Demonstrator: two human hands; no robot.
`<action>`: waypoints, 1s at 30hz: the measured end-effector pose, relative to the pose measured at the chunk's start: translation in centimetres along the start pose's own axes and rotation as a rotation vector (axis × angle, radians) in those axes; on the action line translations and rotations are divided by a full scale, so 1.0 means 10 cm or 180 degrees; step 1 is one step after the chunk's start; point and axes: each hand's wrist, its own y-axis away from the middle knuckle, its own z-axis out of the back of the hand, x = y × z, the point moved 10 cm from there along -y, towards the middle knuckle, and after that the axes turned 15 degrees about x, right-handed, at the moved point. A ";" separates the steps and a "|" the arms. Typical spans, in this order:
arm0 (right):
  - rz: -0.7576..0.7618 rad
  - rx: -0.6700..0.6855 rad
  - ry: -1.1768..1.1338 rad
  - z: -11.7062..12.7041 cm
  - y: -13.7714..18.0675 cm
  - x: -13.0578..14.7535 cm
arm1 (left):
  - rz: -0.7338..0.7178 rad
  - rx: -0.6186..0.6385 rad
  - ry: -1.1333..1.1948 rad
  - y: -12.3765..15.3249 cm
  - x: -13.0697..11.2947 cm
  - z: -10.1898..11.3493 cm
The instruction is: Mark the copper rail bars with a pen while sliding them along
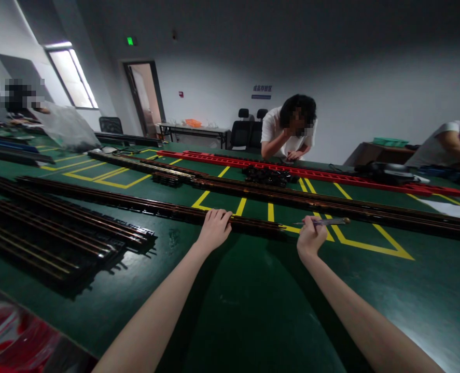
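Note:
My left hand [215, 228] lies over a long dark track strip [152, 207] with copper-coloured rails, its fingers curled across the far edge close to the right end. In my right hand [311, 237] is a slim pen-like tool [333, 221], closed in the fingers. Its thin tip points left, near the strip's right end; whether they touch I cannot tell. The tool's exact kind is too blurred to make out. Left of my left hand, several similar track strips [51, 235] are laid side by side on the green table [237, 311].
Behind the strip run longer dark tracks [292, 199] and a red ladder-like frame [222, 161]. A pile of black parts [266, 176] sits between them. A person [288, 129] leans on the far side; another [443, 142] works at right. Yellow tape [393, 253] marks the tabletop.

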 end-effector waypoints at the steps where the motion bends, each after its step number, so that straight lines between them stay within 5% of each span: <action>1: 0.0041 0.0043 0.0074 -0.01 0.00 0.04 | -0.0005 -0.0019 -0.0017 0.00 0.00 0.00; 19: 0.2560 0.1921 0.2097 -0.94 0.66 0.79 | -0.0117 -0.0181 0.0174 0.04 -0.04 0.11; 30: 0.2301 0.2476 0.2854 -1.19 0.76 0.63 | -0.0263 -0.0245 0.0477 0.07 -0.06 0.16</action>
